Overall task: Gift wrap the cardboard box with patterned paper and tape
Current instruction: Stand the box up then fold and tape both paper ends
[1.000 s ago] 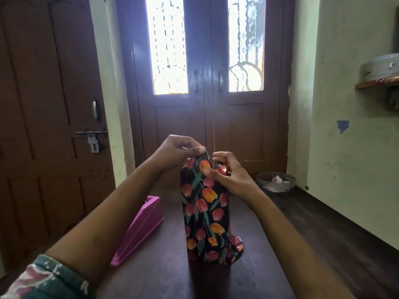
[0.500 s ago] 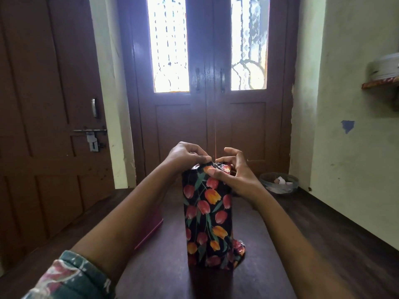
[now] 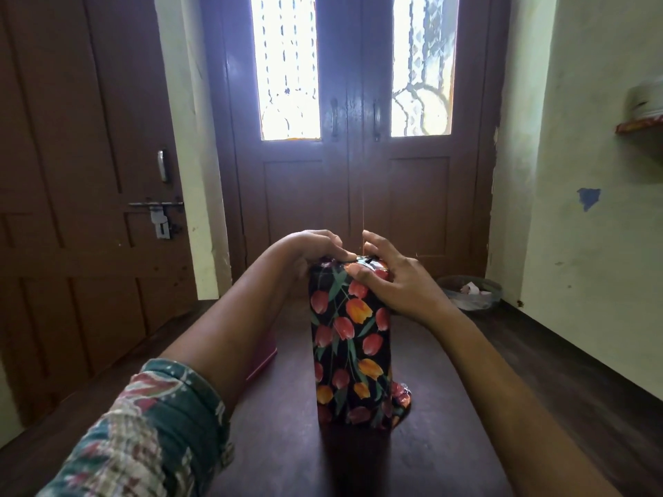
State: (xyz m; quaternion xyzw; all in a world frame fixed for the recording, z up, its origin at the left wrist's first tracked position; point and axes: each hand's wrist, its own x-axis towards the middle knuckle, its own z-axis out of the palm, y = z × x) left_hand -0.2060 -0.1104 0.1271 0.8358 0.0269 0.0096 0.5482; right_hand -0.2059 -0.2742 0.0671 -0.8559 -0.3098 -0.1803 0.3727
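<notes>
Head view: a second ago both hands were pinching the patterned paper (image 3: 344, 317) up at the top, and now it's pressed down. The left hand (image 3: 312, 251) curls over the top-left edge of the cardboard box (image 3: 349, 371) and grips it, while the right hand (image 3: 398, 281) spreads relaxed fingers across the top, thumb on the front face, so this end fold looks ready for tape. The box stands on end mid-table (image 3: 287, 443), long axis vertical, worked end pointing up, with loose paper bunched at its foot.
</notes>
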